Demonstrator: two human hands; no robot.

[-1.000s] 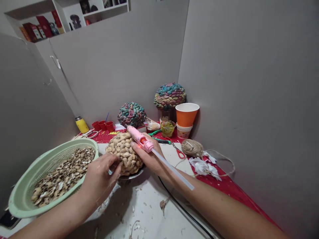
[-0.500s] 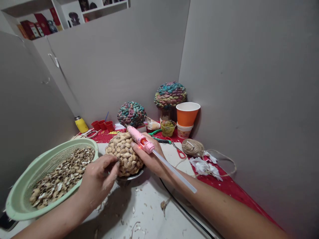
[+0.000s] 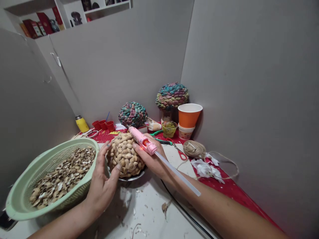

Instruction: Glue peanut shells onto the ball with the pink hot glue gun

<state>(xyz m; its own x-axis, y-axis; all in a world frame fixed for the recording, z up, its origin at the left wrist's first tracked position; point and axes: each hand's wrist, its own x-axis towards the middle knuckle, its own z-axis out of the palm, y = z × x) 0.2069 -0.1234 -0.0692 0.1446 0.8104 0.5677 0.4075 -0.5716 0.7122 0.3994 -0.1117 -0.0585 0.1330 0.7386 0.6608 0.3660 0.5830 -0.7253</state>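
A dome covered in peanut shells (image 3: 126, 156) rests in a shallow metal bowl (image 3: 132, 178) in front of me. My left hand (image 3: 103, 176) is spread open along the dome's left side, thumb and fingers against or very near the shells. In my right hand (image 3: 152, 156) is a pink hot glue gun (image 3: 142, 139), held over the dome's right side with its nozzle pointing away from me. A long clear glue stick (image 3: 178, 174) sticks out of its back, above my forearm. The right fingers are partly hidden behind the gun and the dome.
A green colander (image 3: 12, 199) of peanut shells (image 3: 64, 174) stands at left. Behind are two painted shell domes (image 3: 133, 114), red cups (image 3: 102, 125) and an orange cup (image 3: 189, 116). Scissors (image 3: 181, 153), twine (image 3: 194, 148) and crumpled tissue (image 3: 205, 169) lie at right. A black cord (image 3: 184, 209) crosses the board.
My left hand has gone from a pinch at the dome's front to spread fingers at its left side. The right hand still holds the glue gun in about the same place.
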